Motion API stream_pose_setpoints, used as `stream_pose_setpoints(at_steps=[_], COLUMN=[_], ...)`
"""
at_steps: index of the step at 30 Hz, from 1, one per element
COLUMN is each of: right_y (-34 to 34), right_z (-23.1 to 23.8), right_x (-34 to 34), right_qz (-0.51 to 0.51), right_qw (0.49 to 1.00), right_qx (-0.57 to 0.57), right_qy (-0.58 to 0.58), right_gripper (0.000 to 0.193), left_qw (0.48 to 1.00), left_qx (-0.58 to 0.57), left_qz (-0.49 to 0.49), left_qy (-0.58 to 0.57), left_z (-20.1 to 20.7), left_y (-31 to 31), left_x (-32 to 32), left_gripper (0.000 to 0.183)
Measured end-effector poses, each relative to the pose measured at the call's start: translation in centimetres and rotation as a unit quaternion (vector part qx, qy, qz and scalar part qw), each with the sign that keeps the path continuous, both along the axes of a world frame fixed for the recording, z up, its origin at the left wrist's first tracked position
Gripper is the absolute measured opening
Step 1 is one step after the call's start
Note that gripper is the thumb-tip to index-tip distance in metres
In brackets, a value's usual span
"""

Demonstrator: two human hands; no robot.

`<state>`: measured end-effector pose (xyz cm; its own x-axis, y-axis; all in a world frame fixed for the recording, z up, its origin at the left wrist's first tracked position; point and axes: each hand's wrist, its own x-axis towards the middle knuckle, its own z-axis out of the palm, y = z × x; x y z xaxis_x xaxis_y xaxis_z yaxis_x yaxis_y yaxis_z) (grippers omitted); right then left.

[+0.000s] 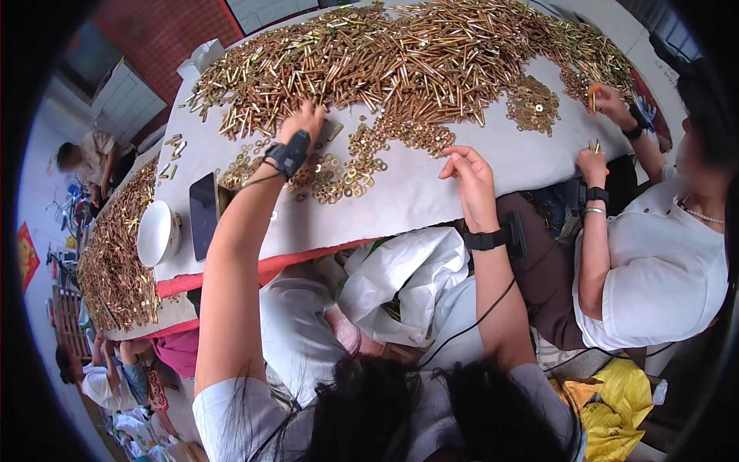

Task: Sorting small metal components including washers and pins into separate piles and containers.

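Sagging by the table's (400, 185) near edge, a white bag (412, 281) comes first; past it the right hand (469, 183) hovers half-open, fingers bent; farther left, brassy washers (348, 183) lie scattered, then the left hand (302, 123) meets heaped metal rods (377, 69), its grip I can't tell

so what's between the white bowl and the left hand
A dark-screened phone, then loose washers, lie between the white bowl and left hand, in the head view.
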<state>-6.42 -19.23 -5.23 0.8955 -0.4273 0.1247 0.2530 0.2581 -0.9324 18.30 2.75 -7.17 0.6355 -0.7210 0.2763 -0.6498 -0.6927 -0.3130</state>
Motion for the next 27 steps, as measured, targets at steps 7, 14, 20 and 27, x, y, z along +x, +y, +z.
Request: stream_pose_setpoints(at_steps=[7, 14, 20, 27], right_y=[-0.1, -0.3, -0.3, 0.0], right_z=[-0.6, -0.5, -0.6, -0.7], right_x=[0.0, -0.3, 0.0, 0.7], right_qz=[0.017, 0.026, 0.030, 0.055], right_qw=[1.000, 0.999, 0.999, 0.996], right_qx=[-0.015, -0.016, -0.020, -0.055], right_qy=[0.018, 0.013, 0.028, 0.039], right_gripper=[0.015, 0.015, 0.016, 0.015], left_qw=[0.981, 0.955, 0.966, 0.949], left_qx=[-0.057, -0.216, -0.203, -0.134], left_qz=[-0.133, -0.073, 0.140, 0.258], left_qy=[0.127, 0.189, 0.076, 0.121], left_z=[1.5, 5.1, 0.1, 1.3], left_y=[0.3, 3.0, 5.7, 4.3], left_x=[-8.1, -7.4, 1.8, 5.8], left_gripper=[0.020, 0.049, 0.068, 0.090])
